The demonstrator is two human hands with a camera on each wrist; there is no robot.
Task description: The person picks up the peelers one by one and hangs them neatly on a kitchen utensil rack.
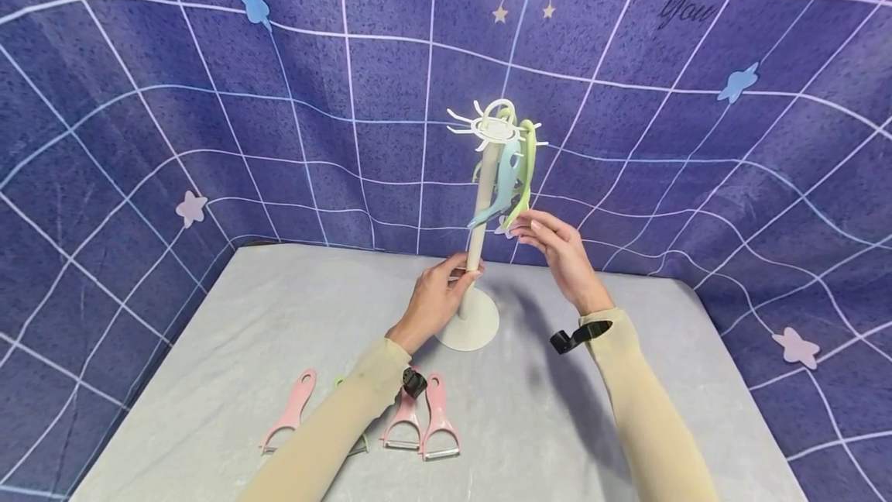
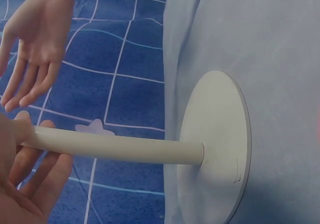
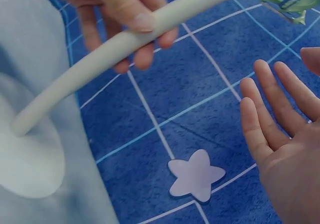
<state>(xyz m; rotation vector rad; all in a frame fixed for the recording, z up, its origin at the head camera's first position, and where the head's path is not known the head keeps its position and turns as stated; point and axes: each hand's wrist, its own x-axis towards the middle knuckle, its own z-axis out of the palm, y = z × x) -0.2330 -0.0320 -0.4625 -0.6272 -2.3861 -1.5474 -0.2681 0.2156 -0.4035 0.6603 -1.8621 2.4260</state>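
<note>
My left hand (image 1: 433, 299) grips the pole (image 1: 485, 184) of a white stand whose round base (image 1: 481, 334) sits on the table. At its top is a ring of hooks (image 1: 496, 128). A light blue peeler (image 1: 507, 177) and green peelers (image 1: 530, 169) hang together on the ring's right side; how many green ones overlap cannot be told. Beside their lower ends is my right hand (image 1: 563, 254), its fingers loosely extended. In the right wrist view this hand (image 3: 285, 134) holds nothing and is apart from the green peeler blades (image 3: 300, 3).
Pink peelers (image 1: 437, 409) lie at the table's front, one of them farther left (image 1: 296, 401). A green peeler (image 1: 358, 446) is partly hidden under my left sleeve. Behind the table (image 1: 279, 293) hangs a blue gridded cloth (image 1: 376, 177) with star shapes.
</note>
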